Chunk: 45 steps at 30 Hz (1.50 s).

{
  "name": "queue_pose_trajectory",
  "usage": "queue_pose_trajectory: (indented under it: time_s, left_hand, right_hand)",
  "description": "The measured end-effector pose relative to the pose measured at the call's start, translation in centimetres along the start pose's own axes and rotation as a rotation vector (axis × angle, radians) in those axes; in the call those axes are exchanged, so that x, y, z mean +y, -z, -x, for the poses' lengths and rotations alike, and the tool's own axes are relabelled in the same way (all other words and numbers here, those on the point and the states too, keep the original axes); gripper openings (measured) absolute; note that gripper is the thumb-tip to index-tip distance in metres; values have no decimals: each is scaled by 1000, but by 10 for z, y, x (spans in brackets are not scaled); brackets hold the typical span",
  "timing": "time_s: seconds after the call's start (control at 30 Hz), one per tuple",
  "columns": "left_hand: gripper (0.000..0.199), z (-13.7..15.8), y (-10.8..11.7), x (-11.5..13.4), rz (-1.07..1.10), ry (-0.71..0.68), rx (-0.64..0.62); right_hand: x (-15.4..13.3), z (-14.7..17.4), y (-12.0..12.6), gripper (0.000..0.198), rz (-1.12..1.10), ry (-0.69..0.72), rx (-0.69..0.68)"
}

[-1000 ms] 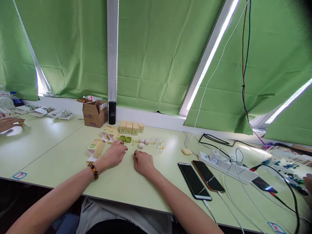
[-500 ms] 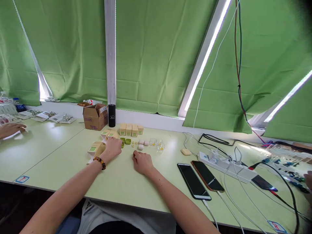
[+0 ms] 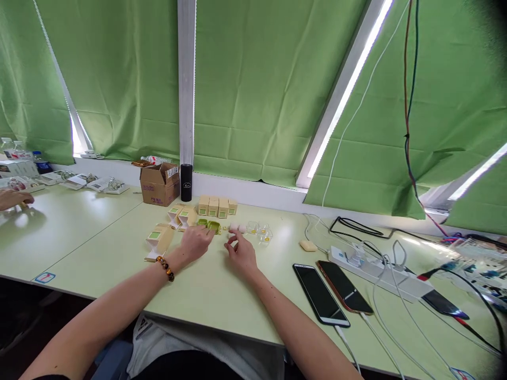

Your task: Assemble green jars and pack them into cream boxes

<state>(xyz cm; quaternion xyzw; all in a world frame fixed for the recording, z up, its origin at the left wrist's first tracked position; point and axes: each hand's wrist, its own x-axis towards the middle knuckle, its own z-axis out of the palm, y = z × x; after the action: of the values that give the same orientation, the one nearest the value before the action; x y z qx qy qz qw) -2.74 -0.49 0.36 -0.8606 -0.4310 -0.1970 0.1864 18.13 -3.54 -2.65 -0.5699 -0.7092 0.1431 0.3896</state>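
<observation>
My left hand, with a beaded bracelet at its wrist, has its fingers curled at the near edge of a small open green case and appears to grip it. A second green case lies just to the left. My right hand is beside pale pink cylinders, thumb and forefinger apart with nothing visible between them. Tiny yellow pieces lie between the hands. Clear cups with yellow bits stand to the right of the cylinders.
Opened cartons lie left of my hands; closed cartons stand behind. Farther back are a cardboard box and a black flask. Two phones, cables and a power strip lie right. Another person's hand is far left.
My left hand has moved right and slightly nearer me, uncovering more of the opened cartons. The right hand's thumb and forefinger have spread near the cylinders. The view has shifted slightly.
</observation>
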Motion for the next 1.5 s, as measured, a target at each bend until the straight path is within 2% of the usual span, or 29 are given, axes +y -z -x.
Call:
queue_pose_trajectory:
  time_s: [0.1, 0.23, 0.37, 0.5, 0.6, 0.7, 0.8, 0.9, 1.0, 1.17, 1.23, 1.37, 1.5]
  left_hand:
    - [32, 4, 4, 14, -10, -173, 168]
    - [32, 7, 5, 24, -44, -295, 275]
    - [27, 8, 2, 20, 30, -305, 326]
    - [28, 9, 3, 4, 185, -230, 440]
    - [32, 8, 6, -5, 247, -195, 504]
    - [45, 7, 7, -6, 234, -221, 464]
    - [55, 6, 8, -2, 159, -305, 402]
    - [57, 6, 10, 3, 92, -390, 344]
    - [56, 5, 14, 5, 83, -404, 300]
    - [50, 4, 16, 7, 78, -384, 264]
    - [46, 3, 15, 8, 84, -360, 297]
    - [31, 1, 11, 6, 189, -223, 401]
    - [45, -1, 6, 2, 323, -105, 449]
  right_hand:
    - [0, 0, 3, 52, -281, 104, 56]
    - [-3, 2, 3, 46, -431, 205, 99]
    - [-4, 2, 2, 42, -505, 192, 97]
    - [-5, 1, 1, 45, -622, 137, 102]
    - [-5, 2, 1, 48, -678, 127, 58]
    - [-4, 3, -1, 49, -711, 136, -3]
    - [0, 2, -4, 48, -734, 151, -54]
    - [4, 2, -8, 45, -711, 170, -71]
    - [7, 1, -9, 44, -664, 176, -67]
    - [10, 1, -7, 43, -613, 182, -49]
    - [10, 1, -6, 44, -606, 192, -52]
    - [6, 4, -3, 45, -607, 239, -74]
    - [1, 9, -2, 42, -574, 295, -62]
